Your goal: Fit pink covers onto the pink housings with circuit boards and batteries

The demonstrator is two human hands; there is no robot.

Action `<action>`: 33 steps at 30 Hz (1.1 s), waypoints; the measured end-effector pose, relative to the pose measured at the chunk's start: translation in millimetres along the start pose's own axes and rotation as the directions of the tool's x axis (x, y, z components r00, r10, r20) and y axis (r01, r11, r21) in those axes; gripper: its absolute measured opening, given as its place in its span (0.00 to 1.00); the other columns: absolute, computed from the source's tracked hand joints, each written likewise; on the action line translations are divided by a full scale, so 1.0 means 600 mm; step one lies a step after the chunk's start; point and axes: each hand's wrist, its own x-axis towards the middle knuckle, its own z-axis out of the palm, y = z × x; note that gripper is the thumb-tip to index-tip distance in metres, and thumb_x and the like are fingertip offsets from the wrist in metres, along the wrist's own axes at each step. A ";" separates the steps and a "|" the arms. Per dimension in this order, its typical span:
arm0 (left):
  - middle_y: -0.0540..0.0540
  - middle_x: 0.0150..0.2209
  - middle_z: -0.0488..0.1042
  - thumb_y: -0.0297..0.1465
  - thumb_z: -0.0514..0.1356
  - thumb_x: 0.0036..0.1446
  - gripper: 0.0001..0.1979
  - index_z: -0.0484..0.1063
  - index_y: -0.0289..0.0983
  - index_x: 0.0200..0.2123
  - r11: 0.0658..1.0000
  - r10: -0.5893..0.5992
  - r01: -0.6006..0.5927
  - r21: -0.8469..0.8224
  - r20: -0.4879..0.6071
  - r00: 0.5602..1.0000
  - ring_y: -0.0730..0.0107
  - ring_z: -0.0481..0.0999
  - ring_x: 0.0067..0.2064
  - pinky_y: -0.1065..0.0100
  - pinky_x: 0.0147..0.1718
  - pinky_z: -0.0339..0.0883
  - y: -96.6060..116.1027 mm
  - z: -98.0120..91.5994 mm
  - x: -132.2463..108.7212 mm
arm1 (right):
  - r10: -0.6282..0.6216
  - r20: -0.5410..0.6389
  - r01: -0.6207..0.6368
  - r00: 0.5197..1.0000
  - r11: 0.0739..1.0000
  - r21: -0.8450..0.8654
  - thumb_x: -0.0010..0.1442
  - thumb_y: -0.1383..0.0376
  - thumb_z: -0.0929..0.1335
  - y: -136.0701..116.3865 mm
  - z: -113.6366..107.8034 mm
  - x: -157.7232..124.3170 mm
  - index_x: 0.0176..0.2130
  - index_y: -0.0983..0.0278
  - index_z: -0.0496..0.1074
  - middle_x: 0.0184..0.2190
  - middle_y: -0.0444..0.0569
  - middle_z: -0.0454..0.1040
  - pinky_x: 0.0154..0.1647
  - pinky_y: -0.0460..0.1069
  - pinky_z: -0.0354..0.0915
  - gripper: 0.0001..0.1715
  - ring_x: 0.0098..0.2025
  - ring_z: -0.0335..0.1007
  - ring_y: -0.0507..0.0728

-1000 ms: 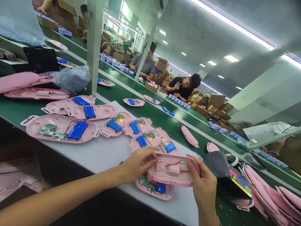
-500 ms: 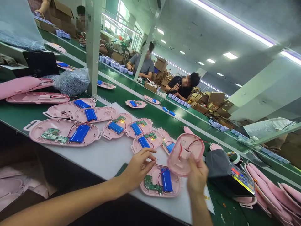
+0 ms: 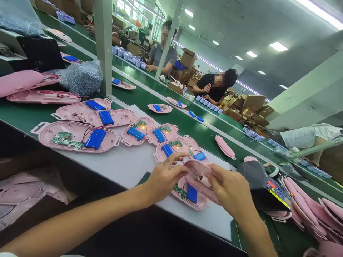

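Head view: the right hand [image 3: 232,185] is closed on the 4 o'clock side of the pink cover [image 3: 197,170], whose long axis runs roughly 10 to 4 o'clock; the left hand [image 3: 166,178] has its fingertips at the 10 o'clock edge, but whether they pinch it cannot be told. The open shell [image 3: 200,203] lies partly hidden below, toward 7 o'clock, apparently nearer the left hand, on a white sheet [image 3: 120,167]. Neighbouring shells [image 3: 175,151] crowd 11 o'clock; a black device [image 3: 264,194] stands at 3.
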 end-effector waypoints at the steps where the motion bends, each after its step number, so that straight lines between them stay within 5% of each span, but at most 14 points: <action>1: 0.40 0.57 0.68 0.27 0.54 0.68 0.07 0.72 0.36 0.39 0.998 0.028 -0.028 0.051 0.002 1.000 0.64 0.76 0.53 0.61 0.50 0.77 0.001 -0.003 0.003 | -0.014 -0.007 0.014 1.000 1.000 -0.018 0.62 0.56 0.60 0.002 0.003 -0.002 0.34 0.58 0.77 0.20 0.46 0.72 0.26 0.47 0.48 0.18 0.23 0.64 0.55; 5: 0.39 0.54 0.71 0.23 0.56 0.66 0.06 0.72 0.35 0.39 0.969 0.181 -0.176 0.170 -0.014 0.983 0.61 0.71 0.58 0.58 0.57 0.71 0.012 -0.010 0.021 | -0.100 -0.017 0.099 0.995 0.994 -0.048 0.64 0.59 0.60 -0.012 0.009 -0.007 0.37 0.57 0.78 0.25 0.47 0.77 0.27 0.47 0.50 0.18 0.25 0.68 0.55; 8: 0.37 0.54 0.71 0.23 0.55 0.67 0.07 0.73 0.34 0.39 0.976 0.184 -0.182 0.120 -0.008 0.983 0.62 0.72 0.57 0.61 0.55 0.72 0.012 -0.003 0.026 | -0.096 -0.062 0.097 0.993 0.995 0.008 0.64 0.57 0.60 -0.028 0.005 -0.006 0.39 0.58 0.78 0.23 0.47 0.76 0.27 0.47 0.51 0.19 0.24 0.67 0.55; 13: 0.37 0.57 0.68 0.25 0.56 0.67 0.07 0.74 0.34 0.39 0.994 -0.028 0.039 -0.102 0.109 0.994 0.65 0.77 0.52 0.64 0.51 0.75 -0.008 0.002 0.004 | -0.024 -0.035 0.027 0.999 0.996 0.085 0.62 0.54 0.62 -0.016 -0.005 0.004 0.40 0.57 0.79 0.18 0.43 0.72 0.26 0.47 0.51 0.19 0.21 0.64 0.53; 17: 0.39 0.57 0.69 0.23 0.59 0.63 0.05 0.75 0.35 0.37 0.973 -0.141 0.186 -0.135 0.287 0.947 0.61 0.78 0.50 0.60 0.48 0.76 -0.016 -0.006 0.000 | 0.014 -0.008 -0.013 1.000 0.997 0.078 0.60 0.55 0.63 -0.004 -0.001 0.011 0.39 0.57 0.79 0.19 0.43 0.72 0.26 0.48 0.50 0.18 0.22 0.66 0.54; 23: 0.42 0.50 0.73 0.24 0.59 0.62 0.06 0.76 0.36 0.36 0.922 -0.199 0.241 -0.304 0.163 0.966 0.64 0.78 0.47 0.64 0.46 0.75 -0.016 0.002 0.015 | -0.008 0.121 -0.009 0.993 0.990 0.138 0.61 0.57 0.61 -0.017 -0.002 0.019 0.39 0.60 0.79 0.20 0.43 0.71 0.28 0.47 0.52 0.19 0.23 0.65 0.54; 25: 0.45 0.44 0.76 0.25 0.63 0.59 0.05 0.73 0.37 0.39 0.834 -0.330 0.388 -0.392 0.208 0.921 0.67 0.79 0.41 0.66 0.40 0.75 -0.016 0.004 0.016 | 0.014 0.147 -0.037 0.989 0.987 0.155 0.60 0.56 0.62 -0.016 -0.004 0.022 0.39 0.59 0.78 0.20 0.43 0.72 0.29 0.47 0.53 0.19 0.24 0.66 0.54; 29: 0.49 0.38 0.77 0.30 0.70 0.49 0.22 0.63 0.39 0.44 0.488 -0.563 0.667 -0.563 0.382 0.733 0.69 0.79 0.33 0.70 0.31 0.74 -0.015 0.001 0.018 | 0.019 0.125 -0.036 0.992 0.991 0.133 0.60 0.55 0.62 -0.011 -0.005 0.030 0.36 0.59 0.77 0.20 0.43 0.71 0.29 0.48 0.51 0.18 0.24 0.65 0.54; 33: 0.48 0.35 0.78 0.29 0.68 0.50 0.19 0.65 0.37 0.43 0.370 -0.577 0.711 -0.598 0.452 0.680 0.69 0.79 0.32 0.71 0.31 0.73 -0.014 0.000 0.020 | -0.042 0.081 0.035 0.996 0.996 0.085 0.60 0.54 0.62 -0.023 0.006 0.035 0.32 0.60 0.76 0.22 0.44 0.72 0.28 0.48 0.51 0.18 0.24 0.63 0.54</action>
